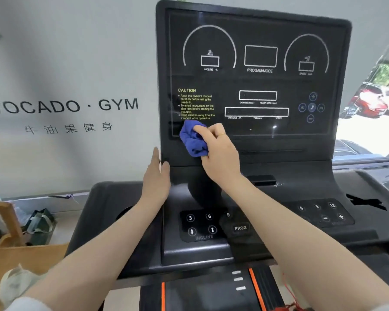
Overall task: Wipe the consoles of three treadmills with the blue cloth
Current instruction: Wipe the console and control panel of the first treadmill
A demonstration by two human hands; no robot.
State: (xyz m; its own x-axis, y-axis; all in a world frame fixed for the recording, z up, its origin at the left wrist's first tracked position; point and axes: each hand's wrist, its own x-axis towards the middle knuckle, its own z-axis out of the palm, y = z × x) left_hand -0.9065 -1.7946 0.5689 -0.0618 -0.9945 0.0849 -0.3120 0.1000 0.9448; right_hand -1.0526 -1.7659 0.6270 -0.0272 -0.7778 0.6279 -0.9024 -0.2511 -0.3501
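With the right hand (pixel 218 151) bunching the blue cloth (pixel 193 140) at the console (pixel 256 86) screen's lower left and the left hand (pixel 155 176) flat and open on its edge, overlapping strokes toward the right would work best.

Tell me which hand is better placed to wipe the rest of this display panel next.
The right hand. It already grips the blue cloth against the display panel, while the left hand only rests open on the panel's left edge.

Cloth on the treadmill console

Right hand (pixel 219 151) bunches the blue cloth (pixel 192 139) against the console (pixel 256 86) at frame centre; left hand (pixel 156 176) touches its left edge.
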